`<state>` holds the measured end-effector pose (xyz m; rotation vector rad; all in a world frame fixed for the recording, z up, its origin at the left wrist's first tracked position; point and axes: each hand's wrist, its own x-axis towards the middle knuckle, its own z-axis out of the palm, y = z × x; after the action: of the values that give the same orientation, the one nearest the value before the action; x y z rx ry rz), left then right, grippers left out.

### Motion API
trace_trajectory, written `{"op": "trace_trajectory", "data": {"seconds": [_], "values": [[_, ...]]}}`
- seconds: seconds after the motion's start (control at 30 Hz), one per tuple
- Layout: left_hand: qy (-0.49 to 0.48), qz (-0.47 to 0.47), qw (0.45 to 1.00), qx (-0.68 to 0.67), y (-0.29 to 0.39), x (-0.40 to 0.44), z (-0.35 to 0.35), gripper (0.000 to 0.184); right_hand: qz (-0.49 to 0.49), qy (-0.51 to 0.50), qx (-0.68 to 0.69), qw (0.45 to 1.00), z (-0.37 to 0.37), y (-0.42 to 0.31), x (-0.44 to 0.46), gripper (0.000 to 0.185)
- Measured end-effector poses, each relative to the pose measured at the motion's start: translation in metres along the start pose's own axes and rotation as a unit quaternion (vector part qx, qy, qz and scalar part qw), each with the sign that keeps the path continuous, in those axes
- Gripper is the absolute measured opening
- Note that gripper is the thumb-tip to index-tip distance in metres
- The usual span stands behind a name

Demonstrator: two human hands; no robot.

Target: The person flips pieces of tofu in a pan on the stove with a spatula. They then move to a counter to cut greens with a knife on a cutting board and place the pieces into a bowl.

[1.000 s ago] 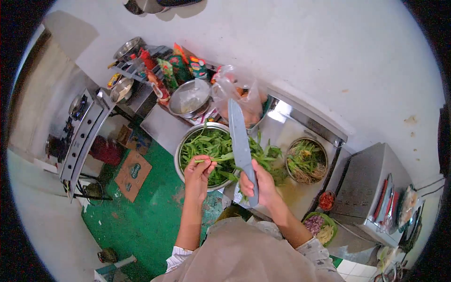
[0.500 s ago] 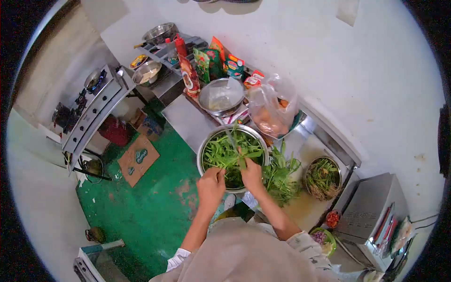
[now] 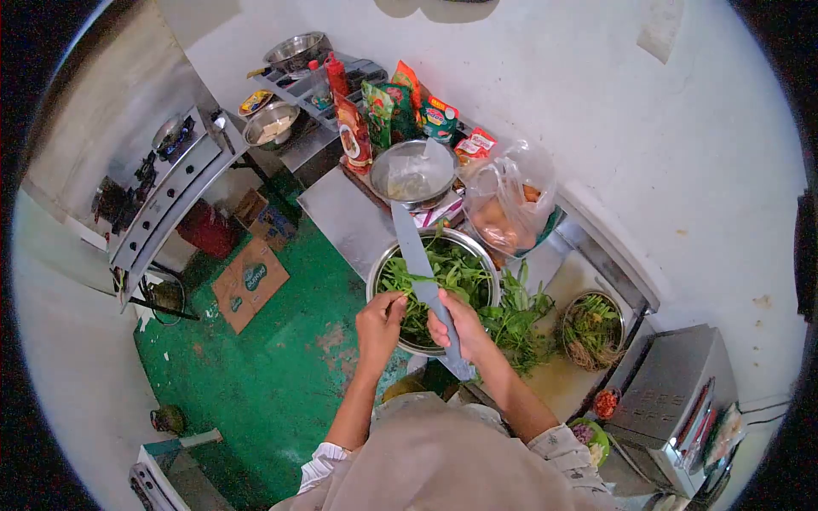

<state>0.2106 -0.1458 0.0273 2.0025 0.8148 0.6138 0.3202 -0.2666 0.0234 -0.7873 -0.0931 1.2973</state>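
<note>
The fingers of the right hand (image 3: pixel 460 328) wrap a grey knife (image 3: pixel 413 247), closed firmly round its handle, with the blade slanting up and away over a bowl. The fingers of the left hand (image 3: pixel 377 330) are bunched narrowly at the near left side of the leafy greens (image 3: pixel 460 268); I cannot tell whether a stem is pinched between them. A thin green strip lies across the blade

Those greens fill a wide steel bowl (image 3: pixel 372 285), below both hands and at the near edge of the table (image 3: pixel 341 209). For good control, as I judge it, the left fingertips should stay tucked and clear of the edge, each stem held taut, the blade drawn in short strokes turned away from the thumb, and the work kept inside the rim so pieces drop among the leaves. A small bunch at a time would be easier to steady than a loose fistful

Just right of the bowl lies a loose pile of greens (image 3: pixel 520 319), and beyond it a round container (image 3: pixel 592 328) of stems and stringy roots. Behind the bowl are a clear plastic bag (image 3: pixel 507 200) of orange-brown items and a steel basin (image 3: pixel 413 175). Farther off, a stove (image 3: pixel 170 192) stands at left above a green floor (image 3: pixel 281 375)
</note>
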Motion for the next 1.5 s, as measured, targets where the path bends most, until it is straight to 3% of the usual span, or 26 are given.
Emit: {"op": "trace_trajectory", "data": {"seconds": [0.13,0.17,0.2,0.27,0.33,0.37,0.4,0.47,0.5,0.6,0.67,0.73,0.77,0.83,0.9,0.97,1.07,1.13,1.2,1.27,1.3,1.33,1.4,1.43,1.47,1.5], "values": [[0.022,0.064,0.996,0.056,0.002,0.003,0.003,0.014,-0.027,0.072,-0.112,0.991,-0.015,0.011,0.016,0.031],[0.038,0.086,0.990,0.102,0.000,0.002,0.007,0.014,-0.143,0.129,-0.355,0.915,-0.023,0.021,0.025,0.027],[0.054,0.108,0.982,0.147,0.002,0.001,0.009,0.014,-0.247,0.175,-0.570,0.764,-0.026,0.026,0.031,0.029],[0.056,0.097,0.985,0.130,0.009,0.001,0.006,0.014,-0.229,0.205,-0.532,0.789,-0.037,0.028,0.039,0.038],[0.061,0.076,0.989,0.115,0.009,0.000,0.003,0.013,-0.150,0.169,-0.305,0.925,-0.028,0.022,0.029,0.036],[0.027,-0.001,0.998,0.059,0.005,0.004,0.002,0.014,-0.084,0.166,-0.207,0.961,-0.027,0.024,0.029,0.032],[-0.008,-0.075,0.997,0.000,0.001,0.009,0.003,0.014,-0.086,0.168,-0.205,0.960,-0.024,0.020,0.028,0.032],[-0.012,-0.074,0.997,-0.032,-0.022,0.015,0.010,0.018,0.018,0.035,0.039,0.998,-0.014,0.011,0.021,0.035],[-0.012,-0.072,0.995,-0.061,-0.035,0.017,0.014,0.023,0.023,0.030,0.092,0.995,-0.009,0.009,0.021,0.046],[-0.011,-0.020,0.994,-0.103,-0.057,0.019,0.025,0.034,0.100,-0.021,0.231,0.968,-0.010,0.018,0.017,0.050],[-0.025,-0.018,0.992,-0.125,-0.075,0.020,0.035,0.038,0.084,0.023,0.223,0.971,0.010,0.012,0.005,0.054],[-0.041,-0.017,0.988,-0.148,-0.073,0.018,0.034,0.043,0.105,-0.051,0.241,0.964,-0.001,0.019,0.004,0.053],[-0.063,-0.056,0.990,-0.112,-0.067,0.018,0.031,0.044,0.106,-0.061,0.303,0.945,-0.012,0.027,0.007,0.040],[-0.087,-0.094,0.989,-0.075,-0.064,0.020,0.029,0.046,0.095,-0.079,0.275,0.953,-0.005,0.018,0.000,0.040],[-0.048,-0.016,0.999,-0.004,-0.070,0.018,0.034,0.045,0.086,-0.094,0.249,0.960,0.006,0.008,-0.009,0.040],[-0.049,-0.009,0.999,-0.014,-0.060,0.021,0.035,0.044,0.098,0.020,0.181,0.978,0.021,-0.004,-0.012,0.058],[-0.048,0.022,0.999,-0.008,-0.064,0.020,0.041,0.046,0.083,-0.019,0.190,0.978,0.021,-0.006,-0.014,0.057],[-0.147,-0.052,0.969,-0.191,-0.062,0.024,0.049,0.051,0.082,-0.014,0.213,0.973,0.015,0.001,-0.010,0.057],[-0.163,-0.046,0.967,-0.189,-0.064,0.018,0.053,0.055,0.083,-0.012,0.236,0.968,0.015,0.006,-0.008,0.056],[-0.213,0.014,0.915,-0.341,-0.082,0.016,0.065,0.056,0.067,-0.059,0.223,0.971,0.020,0.012,-0.009,0.055],[-0.274,-0.056,0.908,-0.311,-0.083,0.023,0.061,0.055,0.062,-0.016,0.226,0.972,0.029,0.009,-0.008,0.052],[-0.278,-0.056,0.907,-0.311,-0.081,0.025,0.062,0.055,0.059,-0.014,0.229,0.972,0.031,0.008,-0.010,0.052],[-0.148,0.152,0.962,-0.173,-0.072,0.027,0.059,0.049,0.073,-0.030,0.212,0.974,0.034,0.006,-0.014,0.052],[-0.181,0.056,0.962,-0.196,-0.063,0.025,0.051,0.039,0.071,-0.029,0.212,0.974,0.035,0.002,-0.018,0.052],[-0.184,0.057,0.961,-0.197,-0.060,0.026,0.051,0.039,0.052,-0.044,0.184,0.980,0.035,-0.006,-0.026,0.052],[-0.101,0.112,0.988,-0.037,-0.056,0.028,0.052,0.036,0.034,-0.058,0.157,0.985,0.035,-0.014,-0.035,0.052]]}}
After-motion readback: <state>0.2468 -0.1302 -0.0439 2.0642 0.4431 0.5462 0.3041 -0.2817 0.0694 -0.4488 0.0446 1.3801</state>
